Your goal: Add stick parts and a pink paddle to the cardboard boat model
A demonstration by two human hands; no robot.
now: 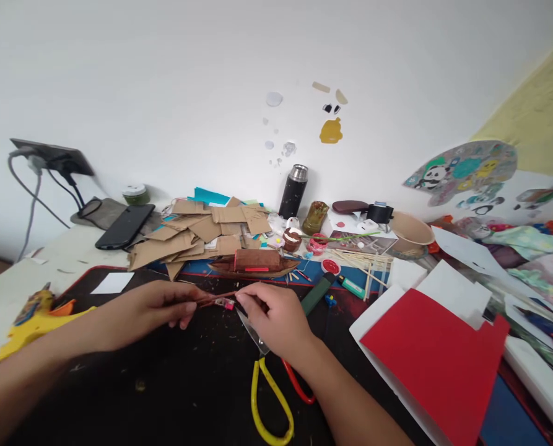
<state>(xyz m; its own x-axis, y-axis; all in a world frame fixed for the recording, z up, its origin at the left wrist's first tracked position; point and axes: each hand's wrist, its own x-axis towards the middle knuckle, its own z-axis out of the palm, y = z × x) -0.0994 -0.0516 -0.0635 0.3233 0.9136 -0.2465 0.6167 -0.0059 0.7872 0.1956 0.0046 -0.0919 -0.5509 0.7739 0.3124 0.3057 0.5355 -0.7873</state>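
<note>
So closest up, scissors point(262, 348) with one yellow and one red handle lie on the black mat point(165, 396), partly hidden by the right hand point(278, 316). That hand and the left hand point(158, 306) are both pinching a thin brown strip point(219, 298) between them, over the mat. Then a brown model boat point(257, 260), messy cardboard pieces point(206, 229), and a black flask point(293, 195).

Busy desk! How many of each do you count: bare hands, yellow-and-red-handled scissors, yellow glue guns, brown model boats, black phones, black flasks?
Bare hands: 2 (left hand, right hand)
Scissors: 1
Yellow glue gun: 1
Brown model boat: 1
Black phone: 1
Black flask: 1
Total: 7
</note>
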